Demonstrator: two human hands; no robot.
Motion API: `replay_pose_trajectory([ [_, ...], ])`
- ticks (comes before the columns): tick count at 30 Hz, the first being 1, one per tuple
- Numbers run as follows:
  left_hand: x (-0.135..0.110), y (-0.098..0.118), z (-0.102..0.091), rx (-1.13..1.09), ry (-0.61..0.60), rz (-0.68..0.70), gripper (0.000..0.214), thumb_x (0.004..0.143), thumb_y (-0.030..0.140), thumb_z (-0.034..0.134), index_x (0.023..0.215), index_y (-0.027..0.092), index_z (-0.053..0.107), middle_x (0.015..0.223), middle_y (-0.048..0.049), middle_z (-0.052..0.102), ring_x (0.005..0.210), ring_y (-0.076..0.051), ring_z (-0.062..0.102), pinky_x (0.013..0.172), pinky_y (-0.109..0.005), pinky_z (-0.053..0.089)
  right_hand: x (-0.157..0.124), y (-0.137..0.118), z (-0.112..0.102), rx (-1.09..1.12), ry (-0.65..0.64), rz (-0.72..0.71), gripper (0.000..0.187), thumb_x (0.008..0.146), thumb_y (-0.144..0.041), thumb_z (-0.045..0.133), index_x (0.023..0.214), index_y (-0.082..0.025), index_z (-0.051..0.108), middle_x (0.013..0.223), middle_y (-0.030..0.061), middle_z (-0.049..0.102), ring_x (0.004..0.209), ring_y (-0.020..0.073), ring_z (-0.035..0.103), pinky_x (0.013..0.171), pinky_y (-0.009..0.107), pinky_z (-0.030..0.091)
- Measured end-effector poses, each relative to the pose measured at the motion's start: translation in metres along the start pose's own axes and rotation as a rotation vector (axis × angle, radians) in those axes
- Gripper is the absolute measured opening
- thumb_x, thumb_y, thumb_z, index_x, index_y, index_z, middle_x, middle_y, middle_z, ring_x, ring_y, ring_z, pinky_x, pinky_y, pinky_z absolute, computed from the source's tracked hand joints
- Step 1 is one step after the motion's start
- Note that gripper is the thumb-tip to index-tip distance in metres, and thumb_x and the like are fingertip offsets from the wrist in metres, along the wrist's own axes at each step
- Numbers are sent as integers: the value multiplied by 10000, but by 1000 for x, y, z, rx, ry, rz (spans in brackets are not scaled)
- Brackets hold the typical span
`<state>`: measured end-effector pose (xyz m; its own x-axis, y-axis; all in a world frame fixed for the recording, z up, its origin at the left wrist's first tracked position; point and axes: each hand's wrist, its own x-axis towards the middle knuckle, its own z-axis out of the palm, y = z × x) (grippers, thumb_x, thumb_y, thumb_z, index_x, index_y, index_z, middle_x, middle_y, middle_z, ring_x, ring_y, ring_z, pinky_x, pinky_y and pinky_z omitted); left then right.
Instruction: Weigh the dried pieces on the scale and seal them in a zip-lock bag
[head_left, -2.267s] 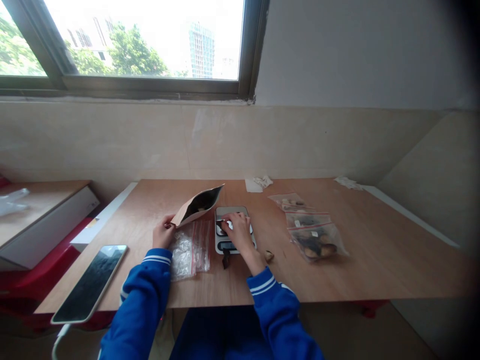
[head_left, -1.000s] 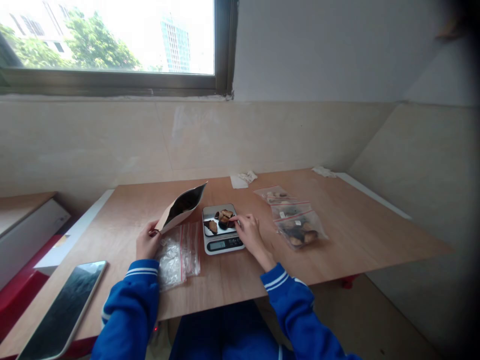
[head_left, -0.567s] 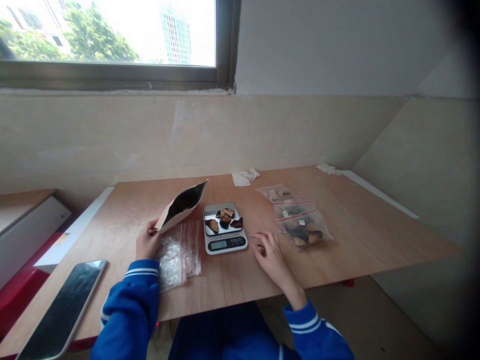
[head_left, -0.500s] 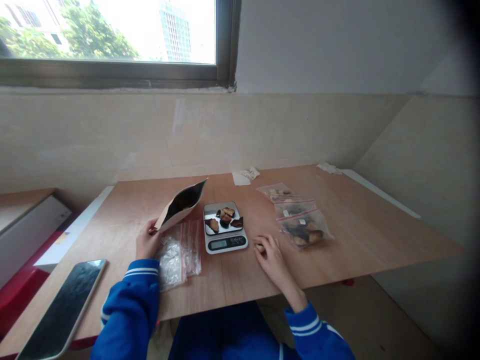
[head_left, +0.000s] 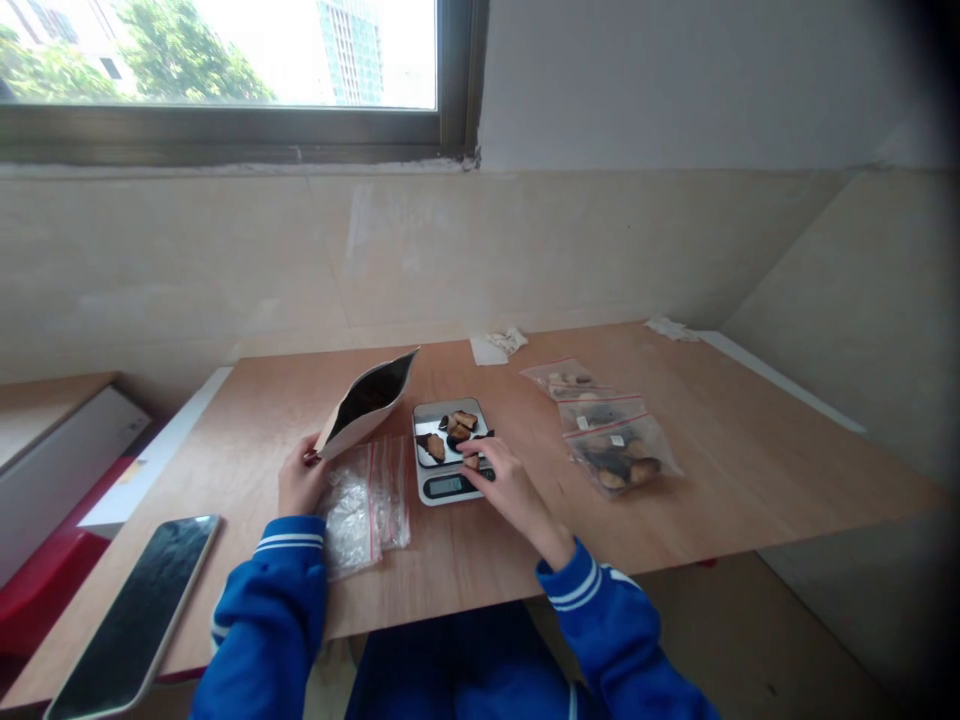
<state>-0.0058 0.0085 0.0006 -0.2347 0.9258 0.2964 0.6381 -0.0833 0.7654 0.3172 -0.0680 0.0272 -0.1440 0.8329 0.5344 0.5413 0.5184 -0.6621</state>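
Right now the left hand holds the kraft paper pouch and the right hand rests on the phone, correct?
No: the right hand is not on the phone; it is at the digital kitchen scale, over its tray. The left hand does hold the kraft paper pouch. The head view shows this.

Dark-framed window [head_left: 225, 133] above the desk's far edge, bright daylight, trees [head_left: 180, 50] and tower block [head_left: 349, 50] outside. Beige tile wall [head_left: 187, 260] below, pale plaster wall [head_left: 675, 90] above. Low wooden cabinet [head_left: 52, 430] beyond the desk's left edge; brown floor [head_left: 697, 630] beneath.
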Motion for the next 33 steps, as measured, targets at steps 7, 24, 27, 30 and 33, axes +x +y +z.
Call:
replay_pose_trajectory([
  [7, -1, 3, 0, -22, -16, -31, 429, 620, 361, 587, 982, 142, 659, 883, -71, 716, 779, -245, 664, 686, -300, 524, 24, 19, 26, -221, -64, -163, 108, 827, -150, 620, 903, -206, 672, 907, 58, 692, 997, 243, 587, 886, 414, 441],
  [24, -1, -2, 0, -31, -34, 26, 452, 646, 349, 565, 1046, 146, 627, 937, -73, 704, 775, -225, 651, 731, -312, 513, 49, -43, -23, 35, 186, -117, 247, 927, -168, 407, 1042, -226, 618, 1015, 52, 644, 997, 190, 564, 885, 357, 440],
  [27, -3, 0, -1, -10, -30, 38, 428, 655, 337, 553, 1036, 160, 636, 963, -61, 703, 843, -231, 644, 769, -313, 505, 67, -69, -29, 143, 15, -229, 263, 929, -160, 404, 1047, -233, 628, 1036, 34, 655, 1028, 165, 569, 924, 335, 441],
  [30, -3, -1, -1, -33, -33, 43, 421, 675, 339, 538, 1046, 166, 637, 997, -54, 700, 908, -233, 633, 807, -316, 496, 84, -86, -25, 116, -184, -342, 264, 909, -125, 428, 1031, -213, 646, 1064, 39, 656, 1085, 154, 550, 974, 318, 423],
  [33, -3, -1, 0, -41, -37, 24, 422, 674, 334, 543, 1052, 169, 635, 991, -57, 699, 907, -234, 633, 817, -325, 495, 97, -95, -18, -38, -236, -317, 263, 889, -102, 439, 1006, -189, 658, 999, 48, 675, 1019, 166, 583, 933, 315, 446],
])
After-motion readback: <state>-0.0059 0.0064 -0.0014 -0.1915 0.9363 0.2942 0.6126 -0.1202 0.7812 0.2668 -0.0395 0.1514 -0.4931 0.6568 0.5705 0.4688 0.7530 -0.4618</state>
